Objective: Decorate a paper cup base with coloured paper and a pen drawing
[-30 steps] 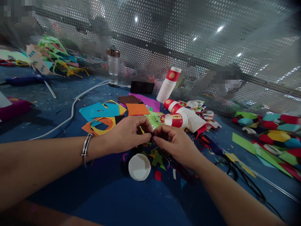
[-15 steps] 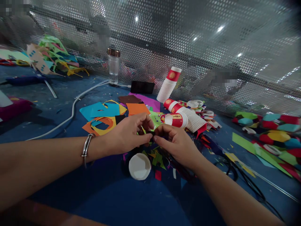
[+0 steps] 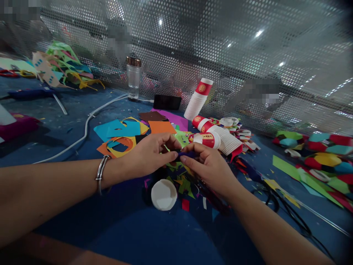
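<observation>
My left hand (image 3: 154,152) and my right hand (image 3: 208,165) meet over a heap of coloured paper scraps (image 3: 185,186). Thumbs and fingers of both are closed in a pinch on a small dark blue-purple piece of paper (image 3: 187,154), most of it hidden by the fingers. Just below them on the table lies a white round cup bottom (image 3: 163,195). Beyond the fingertips, a red and white paper cup (image 3: 206,140) rests on its side. Left of my left hand are cut sheets of blue paper (image 3: 124,129) and orange paper (image 3: 161,127).
A tilted stack of paper cups (image 3: 197,101), a phone (image 3: 167,102) and a glass bottle (image 3: 133,81) stand by the mesh screen. A white cable (image 3: 87,123) crosses the left side. Glue gun (image 3: 248,169) and black cord (image 3: 298,217) lie to the right.
The small piece between my fingers has turned: it looked black before and now shows blue-purple. Both hands stay in nearly the same place, and the things around them have not moved.
</observation>
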Demonstrator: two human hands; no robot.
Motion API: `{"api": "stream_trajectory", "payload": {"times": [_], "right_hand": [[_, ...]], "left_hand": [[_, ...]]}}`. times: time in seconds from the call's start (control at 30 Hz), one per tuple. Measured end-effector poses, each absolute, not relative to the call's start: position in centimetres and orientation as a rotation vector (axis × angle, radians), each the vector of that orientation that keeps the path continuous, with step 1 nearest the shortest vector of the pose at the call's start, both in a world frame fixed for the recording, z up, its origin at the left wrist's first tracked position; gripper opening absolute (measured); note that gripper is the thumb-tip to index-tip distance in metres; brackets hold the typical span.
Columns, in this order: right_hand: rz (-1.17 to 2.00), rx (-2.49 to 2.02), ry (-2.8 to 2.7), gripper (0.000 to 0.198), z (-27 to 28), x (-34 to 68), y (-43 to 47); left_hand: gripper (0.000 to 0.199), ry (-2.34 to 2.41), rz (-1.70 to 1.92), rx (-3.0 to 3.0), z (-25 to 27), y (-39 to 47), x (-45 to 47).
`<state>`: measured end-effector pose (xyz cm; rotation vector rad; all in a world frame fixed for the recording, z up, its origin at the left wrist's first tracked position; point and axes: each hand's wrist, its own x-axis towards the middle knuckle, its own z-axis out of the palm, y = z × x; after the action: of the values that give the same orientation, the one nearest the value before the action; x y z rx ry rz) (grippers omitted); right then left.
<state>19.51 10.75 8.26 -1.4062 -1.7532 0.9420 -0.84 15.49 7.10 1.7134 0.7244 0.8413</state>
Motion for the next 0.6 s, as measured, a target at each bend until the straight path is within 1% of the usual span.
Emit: {"api": "stream_trajectory", "payload": {"times": [0.2, 0.4, 0.6], "right_hand": [[0.960, -1.404, -1.734, 0.026, 8.14, 19.80, 10.90], [0.963, -1.362, -1.769, 0.017, 8.07, 19.80, 10.82], [0.958, -1.361, -1.777, 0.017, 8.27, 19.71, 10.73]], "left_hand": [[0.014, 0.799, 0.889, 1.676, 7.04, 15.63, -0.98], [0.017, 0.823, 0.872, 1.572, 7.07, 15.46, -0.93], [0.019, 0.803, 0.827, 1.521, 7.11, 15.36, -0.85]]}}
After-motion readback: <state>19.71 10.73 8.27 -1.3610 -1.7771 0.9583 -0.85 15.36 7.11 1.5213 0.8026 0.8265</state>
